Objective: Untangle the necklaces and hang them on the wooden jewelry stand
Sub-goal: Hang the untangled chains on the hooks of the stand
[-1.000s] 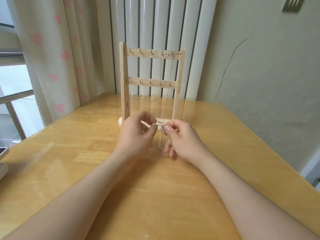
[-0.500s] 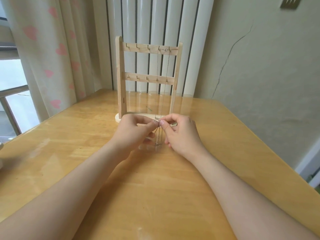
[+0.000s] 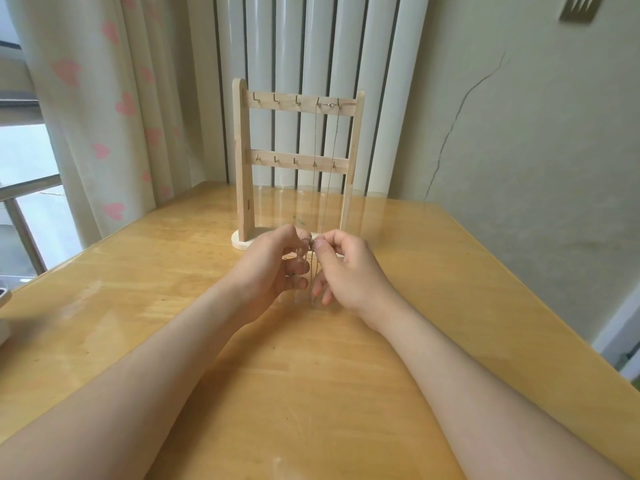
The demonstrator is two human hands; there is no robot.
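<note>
A wooden jewelry stand (image 3: 242, 161) with two hook rails stands upright at the back of the table. One thin silver necklace (image 3: 333, 140) hangs from the two rightmost top hooks. Just in front of the stand's base, my left hand (image 3: 273, 268) and my right hand (image 3: 349, 271) meet fingertip to fingertip. Both pinch a second thin chain (image 3: 311, 268) at its top, and its strands dangle down between my hands toward the table. The chain's lower end is hard to make out.
The wooden table (image 3: 311, 393) is glossy; its right edge runs diagonally near a cracked wall. A heart-print curtain (image 3: 104, 116) and a window lie left, white vertical panels (image 3: 311, 46) behind the stand. A pale object (image 3: 3, 313) sits at the left table edge.
Both hands stay pinched together on the chain near the stand's base, with small finger shifts. The camera view has tilted slightly; the hung necklace has not moved.
</note>
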